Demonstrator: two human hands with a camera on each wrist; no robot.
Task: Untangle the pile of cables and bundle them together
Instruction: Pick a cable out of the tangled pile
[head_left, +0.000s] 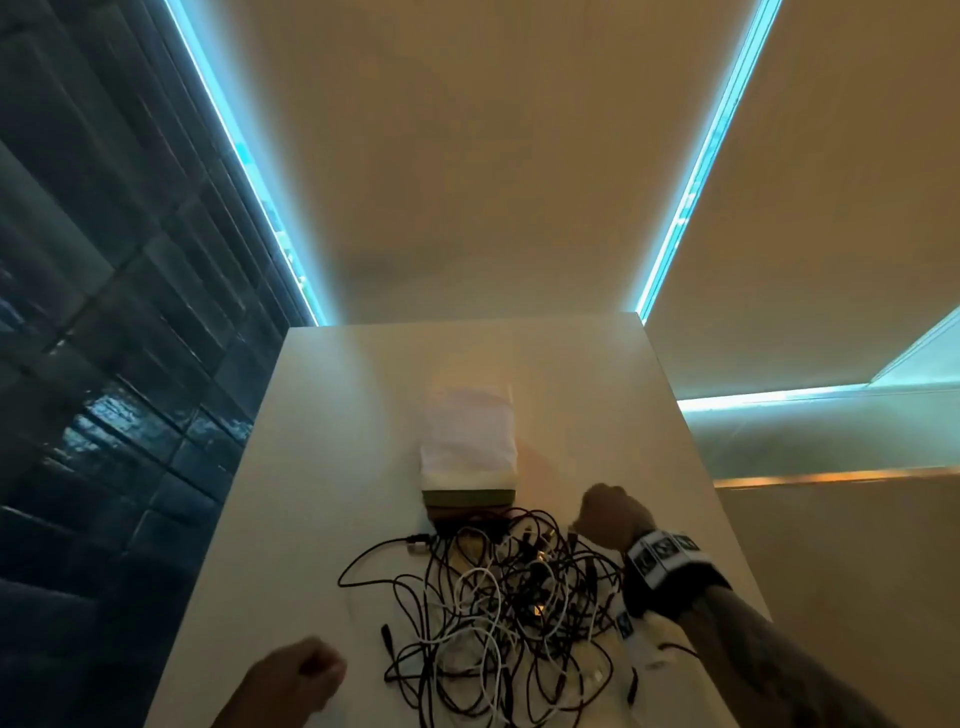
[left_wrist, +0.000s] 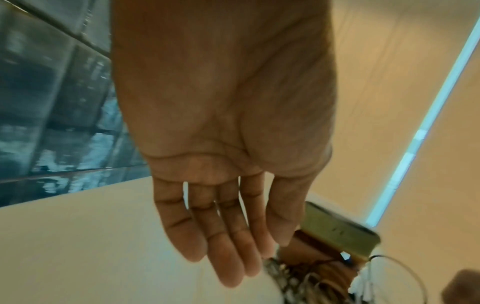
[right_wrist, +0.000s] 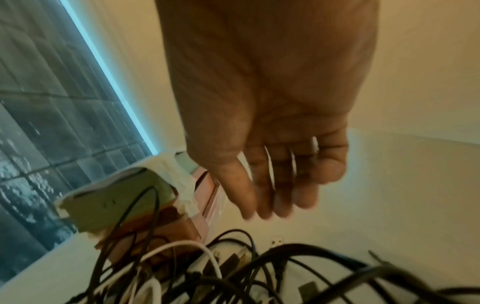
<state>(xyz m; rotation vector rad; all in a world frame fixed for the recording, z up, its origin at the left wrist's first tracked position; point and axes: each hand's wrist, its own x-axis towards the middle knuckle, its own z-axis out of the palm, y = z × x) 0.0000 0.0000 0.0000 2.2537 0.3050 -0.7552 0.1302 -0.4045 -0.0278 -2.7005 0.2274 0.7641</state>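
Note:
A tangled pile of black and white cables (head_left: 493, 613) lies on the white table (head_left: 332, 467), near its front edge. My left hand (head_left: 301, 670) hovers left of the pile, at the table's front. In the left wrist view its fingers (left_wrist: 228, 246) are straight and hold nothing. My right hand (head_left: 613, 517) hangs over the far right edge of the pile. The right wrist view shows its fingers (right_wrist: 272, 185) loosely extended above the cables (right_wrist: 233, 277), apart from them and empty.
A taped box (head_left: 467, 447) with a green and brown end stands just behind the pile, and some cables reach its near end (right_wrist: 116, 203). Dark tiled wall (head_left: 104, 364) runs along the table's left side. Bare tabletop lies behind and beside the box.

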